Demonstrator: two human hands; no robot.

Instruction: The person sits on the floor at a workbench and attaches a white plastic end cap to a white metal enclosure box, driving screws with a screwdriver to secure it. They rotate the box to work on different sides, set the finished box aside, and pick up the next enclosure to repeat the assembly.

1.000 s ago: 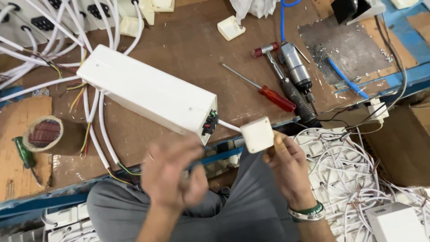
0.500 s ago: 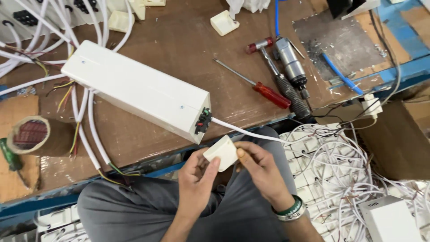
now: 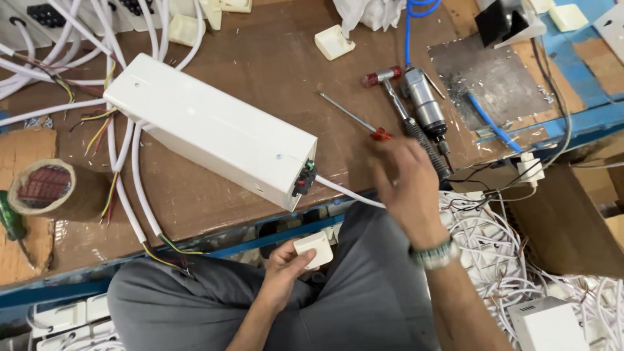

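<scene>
Screwdriver (image 3: 354, 118) under right hand (image 3: 406, 185); hammer (image 3: 390, 94), long white box (image 3: 214, 133) alongside.

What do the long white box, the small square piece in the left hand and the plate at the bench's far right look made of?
Long white box: likely painted sheet metal or plastic; smooth matte faces, crisp edges, small screws.
Small square piece, held by the left hand: probably moulded plastic, off-white with rounded corners.
Plate: bare metal, dull grey, scratched, with shavings on it.
</scene>
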